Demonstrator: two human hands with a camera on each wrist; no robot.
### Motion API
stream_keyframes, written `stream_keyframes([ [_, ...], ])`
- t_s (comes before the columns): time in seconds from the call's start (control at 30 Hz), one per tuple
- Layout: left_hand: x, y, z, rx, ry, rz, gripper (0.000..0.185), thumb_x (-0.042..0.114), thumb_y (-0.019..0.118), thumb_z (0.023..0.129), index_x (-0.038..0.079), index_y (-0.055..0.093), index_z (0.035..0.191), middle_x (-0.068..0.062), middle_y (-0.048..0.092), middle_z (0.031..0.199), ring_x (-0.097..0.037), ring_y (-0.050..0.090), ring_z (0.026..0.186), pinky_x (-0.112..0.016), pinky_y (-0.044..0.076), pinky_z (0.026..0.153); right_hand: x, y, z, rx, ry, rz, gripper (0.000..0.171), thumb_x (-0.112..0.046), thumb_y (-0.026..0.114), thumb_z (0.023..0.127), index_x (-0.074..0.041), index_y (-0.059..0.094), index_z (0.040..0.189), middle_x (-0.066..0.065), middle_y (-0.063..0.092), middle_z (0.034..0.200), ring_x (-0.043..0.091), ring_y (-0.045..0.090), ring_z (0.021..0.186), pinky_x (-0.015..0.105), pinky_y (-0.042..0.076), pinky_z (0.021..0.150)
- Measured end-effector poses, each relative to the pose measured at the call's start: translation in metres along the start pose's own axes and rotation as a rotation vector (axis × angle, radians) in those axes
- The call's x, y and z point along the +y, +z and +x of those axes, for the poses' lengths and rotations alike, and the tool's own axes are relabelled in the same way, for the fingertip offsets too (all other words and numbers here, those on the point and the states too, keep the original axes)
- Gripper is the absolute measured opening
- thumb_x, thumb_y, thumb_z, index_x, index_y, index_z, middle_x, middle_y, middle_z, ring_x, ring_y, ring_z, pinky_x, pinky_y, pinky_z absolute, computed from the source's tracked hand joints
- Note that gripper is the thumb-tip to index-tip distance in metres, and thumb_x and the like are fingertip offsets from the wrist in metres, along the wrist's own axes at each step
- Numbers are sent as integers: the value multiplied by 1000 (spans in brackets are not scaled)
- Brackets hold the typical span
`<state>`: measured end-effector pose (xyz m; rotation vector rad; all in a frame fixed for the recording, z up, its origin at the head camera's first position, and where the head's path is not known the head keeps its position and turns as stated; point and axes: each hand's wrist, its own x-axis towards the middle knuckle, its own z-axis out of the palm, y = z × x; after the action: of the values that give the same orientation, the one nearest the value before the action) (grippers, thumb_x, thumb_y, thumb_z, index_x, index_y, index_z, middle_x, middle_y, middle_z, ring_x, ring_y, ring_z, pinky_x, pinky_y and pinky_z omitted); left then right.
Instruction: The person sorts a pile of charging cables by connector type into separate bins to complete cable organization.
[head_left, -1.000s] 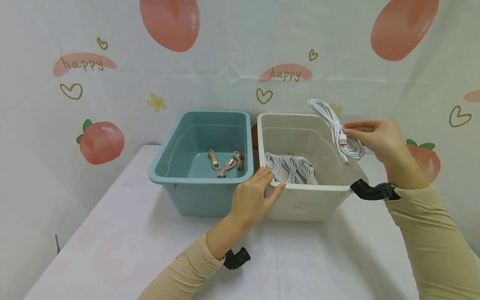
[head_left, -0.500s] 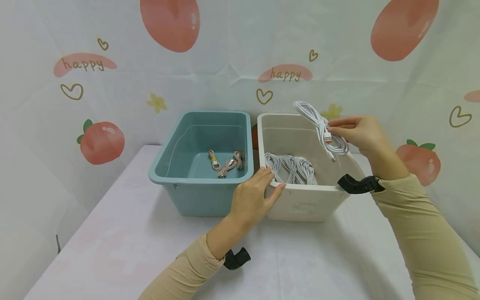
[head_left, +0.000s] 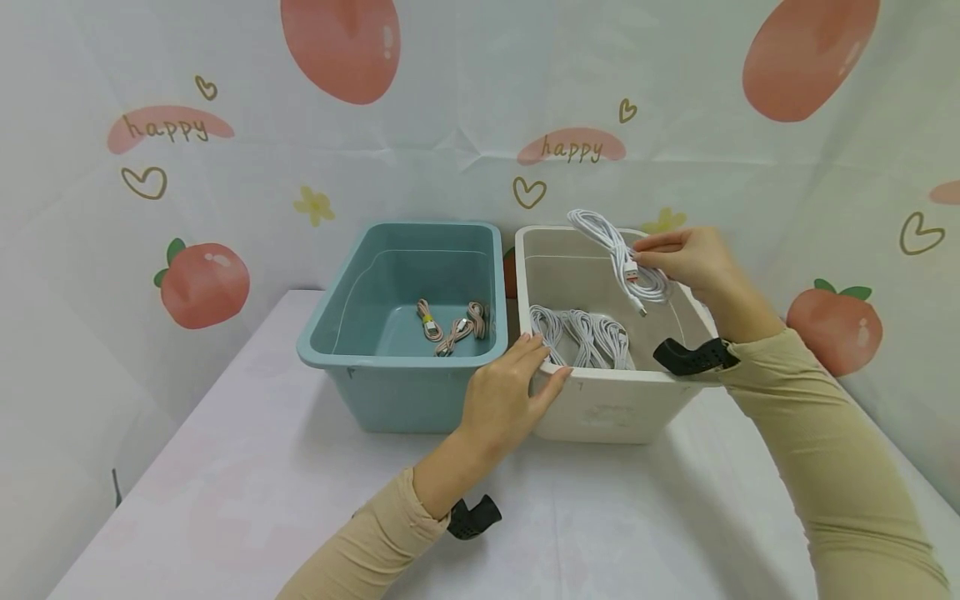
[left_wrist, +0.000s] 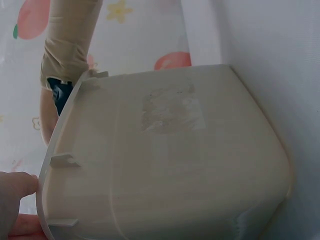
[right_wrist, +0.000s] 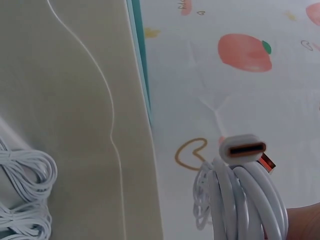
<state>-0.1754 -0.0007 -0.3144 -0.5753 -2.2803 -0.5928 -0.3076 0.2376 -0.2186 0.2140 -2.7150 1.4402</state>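
Observation:
My right hand (head_left: 693, 262) pinches a coiled white USB cable (head_left: 600, 231) above the off-white bin (head_left: 622, 400). Its white USB-A plug with orange inside and a USB-C plug (right_wrist: 243, 149) hang from the coil. At the bin's front left corner, my left hand (head_left: 498, 400) holds the rim, with the thumb at the front and fingers over the edge. In the left wrist view, only part of the left hand (left_wrist: 15, 200) shows at the rim. Several coiled white cables (head_left: 581, 337) lie inside this bin.
A blue-green bin (head_left: 420, 396) stands to the left, with three small pinkish coiled cables (head_left: 453, 336) in it. Both bins sit on a white-covered table (head_left: 247, 467) against a fruit-patterned backdrop (head_left: 442, 150).
My right hand has moved left and slightly inward with the coiled white cable, bringing it from the bin's right side over the middle. My left hand has stayed at the rim.

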Motion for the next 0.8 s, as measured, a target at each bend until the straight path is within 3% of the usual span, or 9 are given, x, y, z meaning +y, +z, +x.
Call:
stream_keyframes([
  [0.13,-1,1,0,3,3,0,33,33,65,86,5,71,103,-9,69,113,-21,65,109,-33,57,79,-1,5,4,-15,-9,32,10,-20,71,82,-30,71,85,-31,62,61,-15,57,69,7,46,63],
  [0.4,-1,-1,0,-2,2,-5,33,33,65,86,5,71,103,-9,69,113,-22,64,109,-32,57,79,-6,13,8,-28,-8,8,26,-19,69,84,-9,70,107,-30,61,61,-12,57,67,9,47,62],
  [0.57,-1,0,0,-22,-8,-12,34,34,63,87,5,71,105,-9,68,114,-21,64,111,-32,57,80,-5,19,14,-49,-14,4,40,-15,68,84,7,61,118,-28,61,62,-12,57,65,10,47,61],
  [0.8,-1,0,0,-31,-18,-20,35,34,63,88,5,71,105,-9,68,115,-21,63,112,-33,57,82,-5,27,20,-59,-4,7,40,-10,66,84,12,58,118,-24,60,62,-10,56,63,11,48,60],
])
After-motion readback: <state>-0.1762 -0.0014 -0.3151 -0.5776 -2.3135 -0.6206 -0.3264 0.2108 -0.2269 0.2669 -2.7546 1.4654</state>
